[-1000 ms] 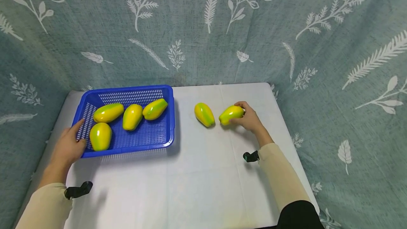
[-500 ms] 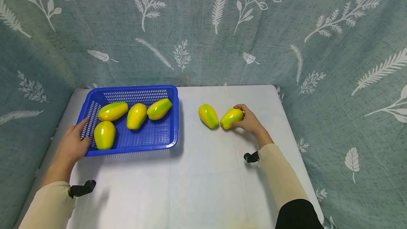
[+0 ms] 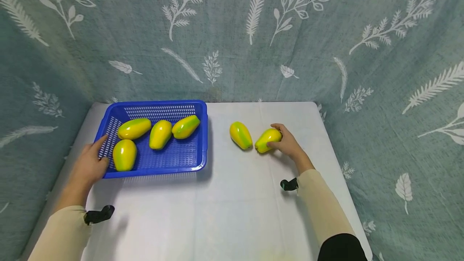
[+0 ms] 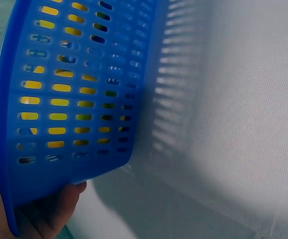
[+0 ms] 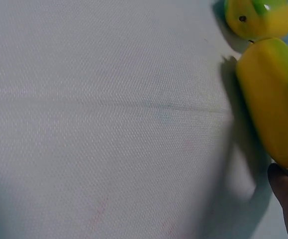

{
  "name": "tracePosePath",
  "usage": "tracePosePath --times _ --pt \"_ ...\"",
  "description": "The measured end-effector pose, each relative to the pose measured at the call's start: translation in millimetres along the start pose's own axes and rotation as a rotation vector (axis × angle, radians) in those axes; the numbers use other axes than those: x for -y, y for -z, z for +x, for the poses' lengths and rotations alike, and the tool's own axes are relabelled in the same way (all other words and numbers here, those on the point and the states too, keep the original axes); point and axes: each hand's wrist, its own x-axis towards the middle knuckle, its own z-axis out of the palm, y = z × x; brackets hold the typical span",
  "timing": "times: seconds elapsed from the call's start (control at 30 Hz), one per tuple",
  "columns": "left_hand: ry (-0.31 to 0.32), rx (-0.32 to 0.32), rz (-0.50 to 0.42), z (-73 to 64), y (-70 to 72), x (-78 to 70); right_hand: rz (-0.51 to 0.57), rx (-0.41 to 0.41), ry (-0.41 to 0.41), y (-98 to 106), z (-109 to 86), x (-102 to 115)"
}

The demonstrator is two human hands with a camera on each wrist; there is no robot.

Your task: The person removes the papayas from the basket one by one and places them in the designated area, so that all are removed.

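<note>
My left hand [image 3: 88,164] grips the left end of a blue plastic basket [image 3: 156,171], fingers over the rim; a fingertip [image 4: 79,188] shows under the rim in the left wrist view. Several glossy yellow-green papayas [image 3: 160,135] lie inside the basket. Right of it, my right hand [image 3: 290,144] holds another papaya [image 3: 267,140] from its right side, thumb in front and fingers behind, low over the white table. A loose papaya [image 3: 241,135] lies just left of the held one. The right wrist view shows the thumb [image 5: 283,186] at the end of the held papaya [image 5: 270,99].
A white cloth [image 3: 217,212] covers the table. Green leaf-patterned curtains [image 3: 224,31] stand close behind the table and along both sides. The basket takes up the back left of the table, its walls slotted.
The right hand has shifted the held papaya slightly left, closer to the loose one. The left hand keeps its grip on the basket. The head view has shifted a little.
</note>
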Motion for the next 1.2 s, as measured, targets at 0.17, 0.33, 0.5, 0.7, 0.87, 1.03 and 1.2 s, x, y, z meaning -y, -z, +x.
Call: tracePosePath --times 0.17,0.33,0.5,0.7,0.87,1.03,1.2 --pt "0.009 -0.002 -0.002 -0.2 -2.8 -0.5 0.002 -0.009 -0.004 0 -1.7 -2" --pt "0.008 -0.002 -0.003 -0.5 -3.5 1.9 0.008 -0.028 -0.021 0 -2.4 -3" --pt "0.02 -0.003 -0.007 -0.5 -4.6 4.1 0.004 -0.037 -0.017 1 -4.8 -1" --pt "0.016 -0.017 -0.008 -0.6 -4.2 5.0 -0.014 -0.045 -0.022 4 -7.5 4" --pt "-0.003 -0.013 -0.013 0.7 -2.6 3.8 -0.022 -0.08 -0.014 8 -7.9 11" --pt "-0.023 -0.017 -0.01 2.0 -2.7 8.4 -0.009 -0.137 0.035 9 -7.4 31" --pt "-0.034 -0.029 -0.002 4.8 -1.8 7.0 -0.041 -0.154 0.094 6 0.1 56"
